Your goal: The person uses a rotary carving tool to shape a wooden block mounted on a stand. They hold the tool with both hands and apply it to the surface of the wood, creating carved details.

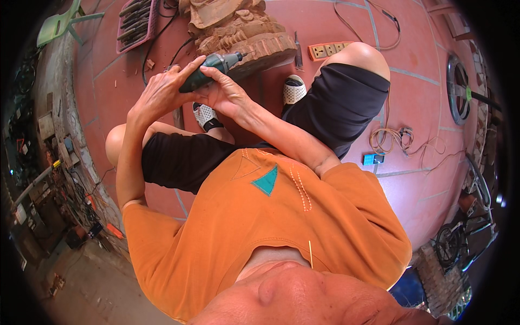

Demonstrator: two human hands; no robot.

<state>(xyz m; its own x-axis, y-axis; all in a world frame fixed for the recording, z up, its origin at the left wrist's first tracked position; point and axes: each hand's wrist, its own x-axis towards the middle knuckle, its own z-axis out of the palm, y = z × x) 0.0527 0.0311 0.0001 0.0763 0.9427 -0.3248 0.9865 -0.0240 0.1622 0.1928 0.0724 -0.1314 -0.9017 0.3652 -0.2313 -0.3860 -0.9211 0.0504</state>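
Observation:
A dark green rotary tool (pixel 215 63) lies between my two hands, its grey nose and thin bit directed right toward a carved brown wood piece (pixel 249 40). The bit is close to the carving's lower edge; whether it touches I cannot tell. My left hand (pixel 163 89) is closed around the rear and far side of the tool. On the near side, my right hand (pixel 226 95) grips it with the thumb along its body. Part of the tool's body is hidden by the fingers. A dark cord (pixel 181 50) runs behind the tool.
A pink basket (pixel 120 44) of chisels stands far left, near a green plastic chair (pixel 52 28). A slim chisel-like tool (pixel 298 51) and an orange power strip (pixel 331 50) lie right of the carving. Coiled cable (pixel 398 140), a blue device (pixel 372 159) and a round fan (pixel 459 89) are farther right.

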